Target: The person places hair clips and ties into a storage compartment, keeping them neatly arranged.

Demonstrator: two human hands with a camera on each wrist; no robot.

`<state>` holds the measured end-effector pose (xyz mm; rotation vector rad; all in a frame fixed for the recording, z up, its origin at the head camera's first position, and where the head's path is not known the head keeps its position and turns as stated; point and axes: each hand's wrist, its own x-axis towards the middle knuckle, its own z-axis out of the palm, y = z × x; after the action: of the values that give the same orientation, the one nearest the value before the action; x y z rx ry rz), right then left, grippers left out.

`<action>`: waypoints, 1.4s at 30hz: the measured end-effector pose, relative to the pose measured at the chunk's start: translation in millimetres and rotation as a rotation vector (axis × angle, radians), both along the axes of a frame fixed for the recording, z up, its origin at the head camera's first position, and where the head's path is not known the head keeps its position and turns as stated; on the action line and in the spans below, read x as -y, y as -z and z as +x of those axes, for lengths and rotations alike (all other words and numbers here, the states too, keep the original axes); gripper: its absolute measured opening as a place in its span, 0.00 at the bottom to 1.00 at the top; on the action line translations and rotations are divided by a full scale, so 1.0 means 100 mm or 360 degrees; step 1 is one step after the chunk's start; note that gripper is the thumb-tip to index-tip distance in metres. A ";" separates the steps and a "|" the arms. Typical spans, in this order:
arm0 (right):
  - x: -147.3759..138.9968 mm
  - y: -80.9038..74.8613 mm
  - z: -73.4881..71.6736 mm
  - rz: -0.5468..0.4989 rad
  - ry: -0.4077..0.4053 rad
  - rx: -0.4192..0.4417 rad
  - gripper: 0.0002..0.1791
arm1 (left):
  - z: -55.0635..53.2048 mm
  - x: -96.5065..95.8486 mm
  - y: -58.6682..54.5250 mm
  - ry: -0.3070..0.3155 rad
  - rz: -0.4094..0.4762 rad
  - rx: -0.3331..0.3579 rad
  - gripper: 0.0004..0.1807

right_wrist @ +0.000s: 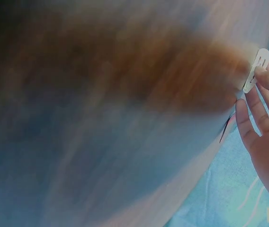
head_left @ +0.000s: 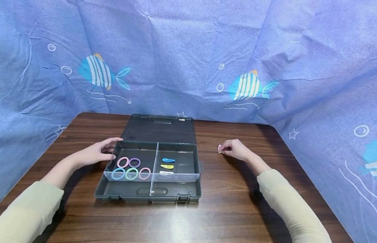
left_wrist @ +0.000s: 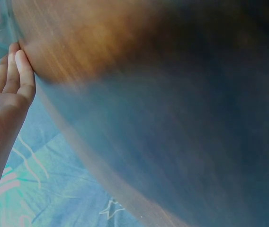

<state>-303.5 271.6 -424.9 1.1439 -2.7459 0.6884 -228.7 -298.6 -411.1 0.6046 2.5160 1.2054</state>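
Observation:
A dark translucent organizer box (head_left: 115,194) lies on the table with its lid folded back. My left hand (head_left: 95,153) rests against the box's left side, thumb and fingers spread; in the left wrist view its fairly straight fingers (left_wrist: 24,75) touch the wall. To the right of the box, my right hand (head_left: 237,149) pinches a hair clip (right_wrist: 257,71) between thumb and fingers, pale-looking in the right wrist view. A small pink clip-like item (head_left: 219,147) shows by the fingertips, partly hidden. Inside the box, blue (head_left: 168,160), yellow (head_left: 167,166) and white (head_left: 166,172) hair clips lie in the right rear compartment.
Several coloured hair ties (head_left: 134,162) lie in the box's left rear compartment. A clear divider (head_left: 182,177) crosses the box. The brown wooden table (head_left: 231,209) ends at a blue fish-print cloth (head_left: 188,67) behind and at the sides.

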 end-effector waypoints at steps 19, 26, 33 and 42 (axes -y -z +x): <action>0.10 -0.10 0.04 0.0111 0.0062 0.0120 0.03 | 0.00 0.00 0.00 0.0000 -0.0002 0.0020 0.36; 0.23 -0.25 0.12 0.0112 0.0084 0.0209 0.03 | 0.01 0.00 -0.01 0.0003 0.0004 0.0011 0.36; 0.35 -0.36 0.18 0.0094 0.0092 0.0253 0.07 | 0.01 -0.01 -0.01 -0.0001 0.0005 0.0011 0.36; 0.51 -0.51 0.28 -0.0032 0.0057 0.0196 0.07 | -0.01 0.00 0.00 0.0002 0.0017 0.0014 0.36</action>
<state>-275.3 220.7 -373.8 1.0804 -2.8454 0.8061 -229.8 -299.0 -411.2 0.6020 2.5031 1.2189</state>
